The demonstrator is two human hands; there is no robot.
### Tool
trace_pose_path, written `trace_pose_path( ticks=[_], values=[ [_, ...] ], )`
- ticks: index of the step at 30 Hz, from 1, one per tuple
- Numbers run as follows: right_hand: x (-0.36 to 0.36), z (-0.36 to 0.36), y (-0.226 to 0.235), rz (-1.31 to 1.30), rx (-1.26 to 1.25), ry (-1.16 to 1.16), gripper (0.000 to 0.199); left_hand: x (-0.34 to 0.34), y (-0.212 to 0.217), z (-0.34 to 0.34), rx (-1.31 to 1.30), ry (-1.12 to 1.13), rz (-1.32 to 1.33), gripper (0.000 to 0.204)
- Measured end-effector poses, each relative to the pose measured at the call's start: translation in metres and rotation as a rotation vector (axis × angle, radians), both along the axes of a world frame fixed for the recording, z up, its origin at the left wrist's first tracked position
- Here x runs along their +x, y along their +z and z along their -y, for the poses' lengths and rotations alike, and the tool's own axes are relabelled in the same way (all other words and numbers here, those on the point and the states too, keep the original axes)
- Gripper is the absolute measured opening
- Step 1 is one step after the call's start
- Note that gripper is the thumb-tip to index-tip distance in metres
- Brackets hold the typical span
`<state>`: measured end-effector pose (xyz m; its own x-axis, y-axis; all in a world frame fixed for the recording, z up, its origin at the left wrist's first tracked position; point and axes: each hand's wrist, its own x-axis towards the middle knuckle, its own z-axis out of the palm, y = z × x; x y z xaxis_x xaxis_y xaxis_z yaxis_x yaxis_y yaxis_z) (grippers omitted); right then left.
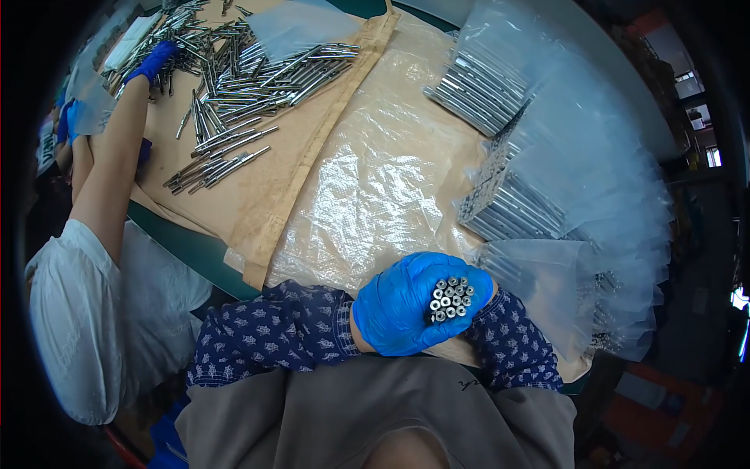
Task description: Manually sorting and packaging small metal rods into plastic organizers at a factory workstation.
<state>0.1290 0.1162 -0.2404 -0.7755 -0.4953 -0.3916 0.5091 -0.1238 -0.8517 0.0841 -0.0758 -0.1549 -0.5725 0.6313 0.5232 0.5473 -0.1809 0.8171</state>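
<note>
A tight bundle of metal rods [451, 299] points its round, hollow-looking ends up toward me, just in front of my chest. My left hand [394, 305], in a blue glove, curls around the bundle from the left. From the other side my right hand [482, 288], gloved in blue too, closes against the same bundle; most of its fingers are hidden behind the rods and the left hand. The lengths of the rods cannot be seen from here. Under the hands lies a clear plastic sheet [355, 199] over a tan surface.
Stacked rods in clear bags [480, 90] stand at the far right, with another bagged stack [516, 207] nearer. Empty-looking plastic bags [605, 156] fan along the right edge. Loose rods [266, 78] cover brown paper [258, 191] at left, where a co-worker's gloved hand [156, 61] reaches in.
</note>
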Motion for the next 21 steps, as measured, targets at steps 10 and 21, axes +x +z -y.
trace_pose_path(
  ticks=[10,21],
  values=[
    [-0.006,0.004,0.026,0.030,-0.054,0.012,0.045,0.001,0.003,0.002,0.012,-0.059,0.137,0.044],
    [-0.003,0.020,0.056,0.031,-0.142,0.058,0.043,-0.010,0.024,0.008,-0.084,-0.214,0.477,0.048]
  ],
)
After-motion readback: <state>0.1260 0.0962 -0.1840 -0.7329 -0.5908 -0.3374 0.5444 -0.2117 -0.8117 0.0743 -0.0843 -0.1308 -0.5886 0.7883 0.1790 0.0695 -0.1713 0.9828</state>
